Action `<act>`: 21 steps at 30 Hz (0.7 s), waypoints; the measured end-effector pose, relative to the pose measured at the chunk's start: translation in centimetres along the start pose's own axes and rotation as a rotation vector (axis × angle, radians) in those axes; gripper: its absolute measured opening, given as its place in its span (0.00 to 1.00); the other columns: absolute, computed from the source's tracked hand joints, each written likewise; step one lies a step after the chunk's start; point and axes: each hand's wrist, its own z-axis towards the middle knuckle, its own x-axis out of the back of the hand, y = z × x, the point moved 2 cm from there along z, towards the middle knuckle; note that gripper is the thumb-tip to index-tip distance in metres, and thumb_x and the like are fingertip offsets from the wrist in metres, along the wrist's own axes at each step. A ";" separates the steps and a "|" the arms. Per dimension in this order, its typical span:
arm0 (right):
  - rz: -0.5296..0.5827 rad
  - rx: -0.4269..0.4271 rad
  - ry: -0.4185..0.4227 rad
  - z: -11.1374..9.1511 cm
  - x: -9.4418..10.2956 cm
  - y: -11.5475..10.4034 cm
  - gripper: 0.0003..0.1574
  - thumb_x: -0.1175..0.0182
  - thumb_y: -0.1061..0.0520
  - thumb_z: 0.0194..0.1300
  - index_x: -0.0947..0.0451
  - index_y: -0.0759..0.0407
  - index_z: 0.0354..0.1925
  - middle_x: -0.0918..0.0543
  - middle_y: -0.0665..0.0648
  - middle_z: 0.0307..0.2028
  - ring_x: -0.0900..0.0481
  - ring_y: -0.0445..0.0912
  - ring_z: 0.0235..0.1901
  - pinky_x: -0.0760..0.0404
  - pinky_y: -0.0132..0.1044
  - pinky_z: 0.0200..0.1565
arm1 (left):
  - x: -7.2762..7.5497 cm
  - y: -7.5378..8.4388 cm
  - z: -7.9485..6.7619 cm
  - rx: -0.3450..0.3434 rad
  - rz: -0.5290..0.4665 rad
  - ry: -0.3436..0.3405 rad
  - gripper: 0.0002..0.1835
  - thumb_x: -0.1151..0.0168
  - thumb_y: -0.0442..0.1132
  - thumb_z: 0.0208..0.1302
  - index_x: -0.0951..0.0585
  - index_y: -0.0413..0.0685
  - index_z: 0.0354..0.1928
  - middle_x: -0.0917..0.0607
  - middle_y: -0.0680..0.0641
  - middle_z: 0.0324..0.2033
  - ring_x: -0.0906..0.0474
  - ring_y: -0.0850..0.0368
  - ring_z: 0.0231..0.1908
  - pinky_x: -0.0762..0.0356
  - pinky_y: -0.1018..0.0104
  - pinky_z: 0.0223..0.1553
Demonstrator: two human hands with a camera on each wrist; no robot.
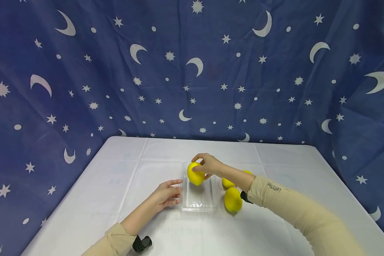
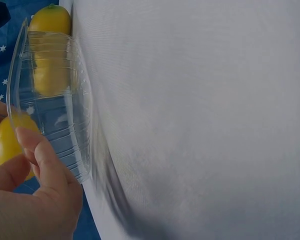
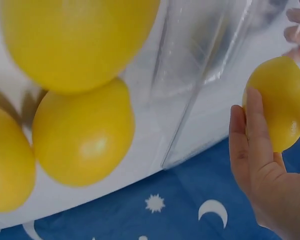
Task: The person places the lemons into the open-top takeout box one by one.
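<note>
right forearm (image 1: 238, 176) partly hides two yellow fruits (image 1: 228, 183) near the clear tray (image 1: 200, 200)

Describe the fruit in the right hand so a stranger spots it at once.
On the white table lies a clear tray. Over its far part, the right hand grips the yellow fruit; it alone is held, unlike the three others right of the tray.
</note>
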 end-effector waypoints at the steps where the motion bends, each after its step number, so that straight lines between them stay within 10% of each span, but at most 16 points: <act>1: 0.005 -0.001 -0.004 0.1 -0.3 0.0 0.22 0.38 0.58 0.61 0.27 0.58 0.54 0.24 0.64 0.46 0.22 0.49 0.36 0.14 0.40 0.30 | 0.0 0.0 0.0 -0.001 -0.001 -0.002 0.25 0.45 0.30 0.64 0.33 0.38 0.64 0.23 0.51 0.32 0.26 0.63 0.29 0.19 0.74 0.30; 21: -0.072 -0.042 -0.018 2.0 -2.2 0.9 0.23 0.37 0.56 0.61 0.27 0.59 0.55 0.25 0.63 0.48 0.23 0.48 0.33 0.14 0.45 0.33 | 0.0 -0.1 -0.2 0.003 0.007 0.008 0.25 0.46 0.30 0.64 0.34 0.38 0.64 0.22 0.50 0.34 0.26 0.63 0.28 0.19 0.74 0.29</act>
